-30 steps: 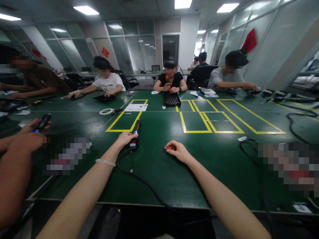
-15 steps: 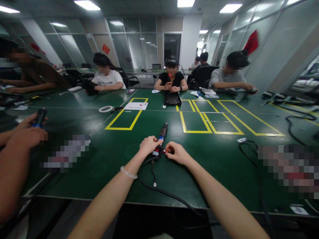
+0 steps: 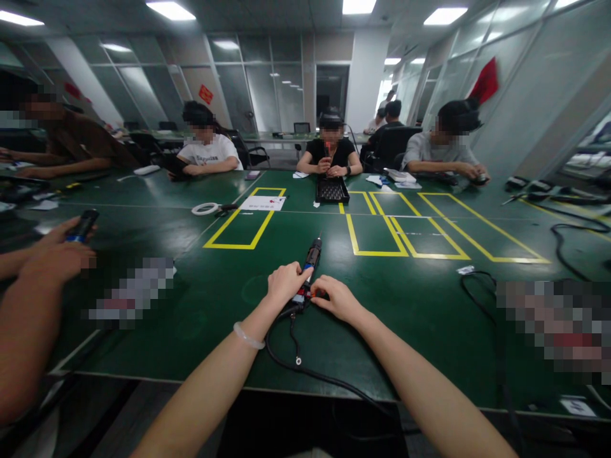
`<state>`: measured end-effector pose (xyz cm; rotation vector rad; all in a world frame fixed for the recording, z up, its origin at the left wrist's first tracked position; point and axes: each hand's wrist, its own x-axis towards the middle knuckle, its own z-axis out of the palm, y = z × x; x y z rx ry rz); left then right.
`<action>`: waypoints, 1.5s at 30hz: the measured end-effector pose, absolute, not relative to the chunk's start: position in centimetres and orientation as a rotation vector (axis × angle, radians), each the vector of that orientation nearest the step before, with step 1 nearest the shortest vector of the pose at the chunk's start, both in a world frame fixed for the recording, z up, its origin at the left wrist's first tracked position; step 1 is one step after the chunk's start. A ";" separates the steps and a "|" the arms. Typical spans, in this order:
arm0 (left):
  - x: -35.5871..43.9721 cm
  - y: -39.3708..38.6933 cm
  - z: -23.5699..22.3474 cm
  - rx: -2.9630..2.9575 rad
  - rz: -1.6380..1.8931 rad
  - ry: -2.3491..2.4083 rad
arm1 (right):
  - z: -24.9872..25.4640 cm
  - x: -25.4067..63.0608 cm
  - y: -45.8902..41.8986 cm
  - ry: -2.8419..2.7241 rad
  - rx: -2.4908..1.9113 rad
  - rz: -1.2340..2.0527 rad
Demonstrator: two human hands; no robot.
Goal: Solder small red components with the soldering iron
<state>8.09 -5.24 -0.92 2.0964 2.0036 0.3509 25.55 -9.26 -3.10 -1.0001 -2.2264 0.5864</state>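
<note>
A black electric screwdriver with a blue band lies on the green table, its thin bit pointing away from me. My left hand is closed around its body, thumb along the top. Beside the tool's rear end, my right hand pinches a small red-orange piece, mostly covered by the fingers. That piece is against or very close to the screwdriver's side; I cannot tell which. From the rear runs a black cord, along with a short lead ending in a metal ring terminal.
Yellow tape rectangles mark the green table. A white sheet and coiled white cable lie ahead. Across sits a person with a black tray. At left, a co-worker's hands hold another screwdriver. A black cable lies right.
My right hand has shifted slightly left, closer against the screwdriver's rear, and less of the red-orange piece shows. My left hand keeps its grip. The view has moved a little.
</note>
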 end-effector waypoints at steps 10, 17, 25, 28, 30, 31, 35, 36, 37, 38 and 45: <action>7.8 -6.8 -0.4 2.328 0.614 1.681 | -2.8 25.5 -9.4 -2.195 -0.973 0.659; 7.2 -8.1 0.4 2.376 0.350 1.548 | -2.2 25.4 -9.7 -2.169 -0.976 0.625; 8.3 -9.7 -0.2 2.456 0.244 1.649 | -2.2 25.4 -9.7 -2.108 -1.002 0.681; 8.9 -10.0 -0.2 2.473 0.252 1.747 | -2.2 25.3 -9.8 -2.105 -1.006 0.677; 9.1 -10.1 -0.1 2.467 0.246 1.787 | -2.3 25.2 -9.8 -2.097 -0.996 0.660; 9.1 -10.1 -0.1 2.462 0.241 1.795 | -2.4 25.2 -9.8 -2.091 -0.992 0.650; 8.8 -9.9 -0.2 2.459 0.218 1.781 | -3.1 25.7 -9.3 -2.066 -1.042 0.622; 8.6 -9.9 -0.2 2.462 0.213 1.771 | -3.3 26.0 -9.1 -2.062 -1.066 0.625; 8.4 -9.8 -0.2 2.468 0.209 1.762 | -3.5 26.2 -8.9 -2.066 -1.075 0.638; 8.2 -9.6 -0.2 2.475 0.207 1.757 | -3.6 26.5 -8.8 -2.062 -1.084 0.650; 4.3 -7.0 -0.5 2.495 0.145 1.829 | -3.5 27.3 -8.5 -2.028 -1.099 0.677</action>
